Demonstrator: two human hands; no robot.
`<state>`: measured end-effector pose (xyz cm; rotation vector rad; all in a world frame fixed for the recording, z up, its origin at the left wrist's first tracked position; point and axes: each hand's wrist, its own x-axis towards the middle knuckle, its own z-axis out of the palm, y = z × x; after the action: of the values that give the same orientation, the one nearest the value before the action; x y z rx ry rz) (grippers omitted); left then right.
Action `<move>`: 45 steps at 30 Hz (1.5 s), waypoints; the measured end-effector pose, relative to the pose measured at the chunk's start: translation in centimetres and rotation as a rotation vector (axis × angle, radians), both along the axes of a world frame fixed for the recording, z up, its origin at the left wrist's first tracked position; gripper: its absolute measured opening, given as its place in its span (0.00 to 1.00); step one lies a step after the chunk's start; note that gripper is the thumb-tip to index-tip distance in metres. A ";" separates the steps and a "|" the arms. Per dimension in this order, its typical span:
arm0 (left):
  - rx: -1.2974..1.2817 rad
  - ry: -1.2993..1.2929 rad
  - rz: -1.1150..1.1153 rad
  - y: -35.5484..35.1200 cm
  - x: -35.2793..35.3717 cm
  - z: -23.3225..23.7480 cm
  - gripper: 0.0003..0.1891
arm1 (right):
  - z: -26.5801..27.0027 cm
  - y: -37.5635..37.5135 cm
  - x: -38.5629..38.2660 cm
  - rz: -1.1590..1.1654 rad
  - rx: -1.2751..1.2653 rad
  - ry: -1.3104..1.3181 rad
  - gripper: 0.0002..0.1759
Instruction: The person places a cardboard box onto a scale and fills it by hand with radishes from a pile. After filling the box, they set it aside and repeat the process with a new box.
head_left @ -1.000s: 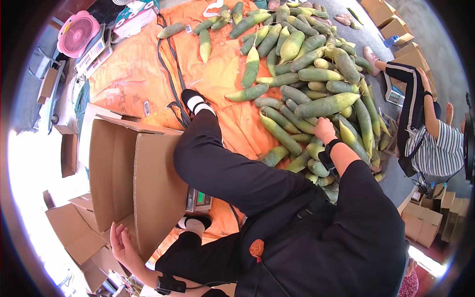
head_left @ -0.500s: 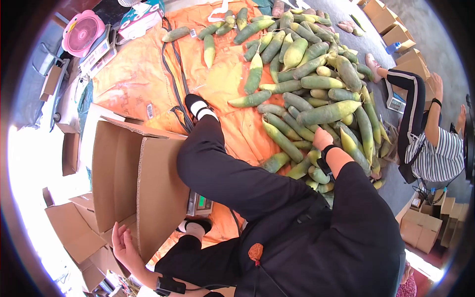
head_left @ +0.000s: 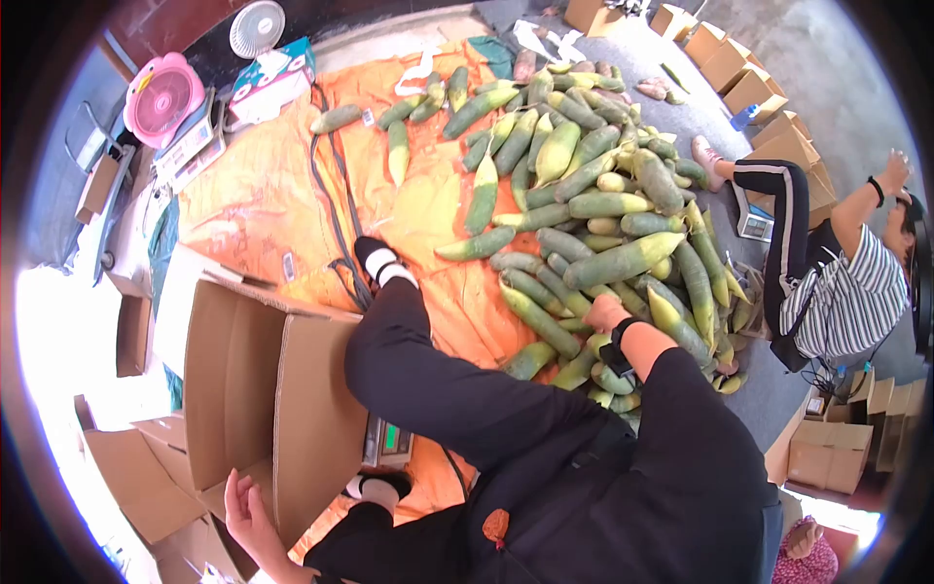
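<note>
A large heap of green radishes (head_left: pixel 623 261) lies on an orange sheet, long and green with pale yellow-green ends. My right hand (head_left: pixel 605 313) is down in the near side of the heap, its fingers curled closed on a radish, most of which is hidden under the hand. My left hand (head_left: pixel 250 516) is at the near edge of an open cardboard box (head_left: pixel 321 409), fingers apart and holding nothing. The box lies tilted beside my leg, its opening facing left, and its visible inside is bare. Behind it shows a digital scale (head_left: pixel 392 440) with a lit green display.
The orange sheet (head_left: pixel 243 209) carries a dark cable (head_left: pixel 336 185) and several stray radishes. A pink fan (head_left: pixel 163 100) stands back left. On the right sits another person (head_left: pixel 846 282) beside a second scale (head_left: pixel 754 224). More cardboard boxes (head_left: pixel 827 453) line both sides.
The view has tilted, so the scene sits lower and slightly left. My right hand stays at the same spot in the heap; my left hand stays by the box. The other person's raised hand has shifted.
</note>
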<state>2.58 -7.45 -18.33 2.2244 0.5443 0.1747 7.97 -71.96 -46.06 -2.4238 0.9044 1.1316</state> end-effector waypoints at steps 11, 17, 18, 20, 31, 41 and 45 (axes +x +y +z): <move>0.148 -0.070 -0.070 -3.1 0.2 2.8 0.16 | 4.0 3.2 2.4 -0.443 0.465 -0.084 0.17; -0.029 -0.017 -0.036 0.6 -0.3 -0.2 0.19 | 8.7 9.3 4.8 -0.742 0.879 -0.184 0.15; -0.036 -0.020 -0.042 0.4 -0.3 0.0 0.19 | 10.1 10.5 5.5 -0.707 0.976 -0.230 0.16; -0.039 -0.027 -0.037 0.3 0.0 0.1 0.19 | 12.5 12.2 7.0 -0.661 1.079 -0.272 0.16; -0.064 -0.155 -0.010 -1.8 0.5 2.1 0.22 | 30.2 27.1 10.5 -0.123 1.551 -0.370 0.16; -0.444 -0.495 -0.229 -3.5 1.4 1.4 0.38 | 28.3 44.1 2.3 0.073 1.867 0.116 0.16; -0.696 -0.443 -0.104 -3.7 0.8 3.3 0.33 | 28.5 46.4 0.9 0.262 1.796 -0.106 0.18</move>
<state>3.40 -11.20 -15.07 1.4694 0.1955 0.3523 8.89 -25.58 -17.55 -0.9960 -0.4799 1.0330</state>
